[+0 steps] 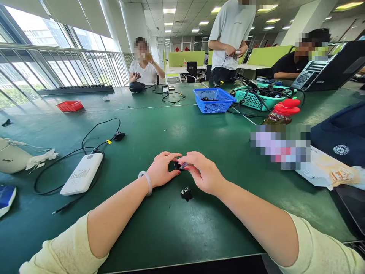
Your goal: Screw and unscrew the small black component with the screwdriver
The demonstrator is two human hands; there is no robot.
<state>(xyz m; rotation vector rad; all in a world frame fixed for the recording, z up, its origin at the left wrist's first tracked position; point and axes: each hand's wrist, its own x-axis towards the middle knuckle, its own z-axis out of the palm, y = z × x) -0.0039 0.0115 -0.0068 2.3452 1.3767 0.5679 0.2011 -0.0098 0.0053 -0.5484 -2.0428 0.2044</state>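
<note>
My left hand (162, 169), with a pale bangle at the wrist, pinches a small black part (177, 166) low over the green table (137, 228). Close against it, my right hand (204, 173) has thumb and forefinger closed on a small greyish, see-through piece (184, 165). The two pieces meet or nearly meet between my fingertips; which, I cannot tell. Just below my hands lies another small black part (186, 194) with several metal prongs along its upper edge.
On the left a white power bank (82, 173) lies beside a looped black cable (42, 192). Further off are a red tray (70, 106), a blue basket (214, 106) and a teal basket (256, 101) of cables. A red-lidded bottle (285, 107) stands right. Several people are beyond.
</note>
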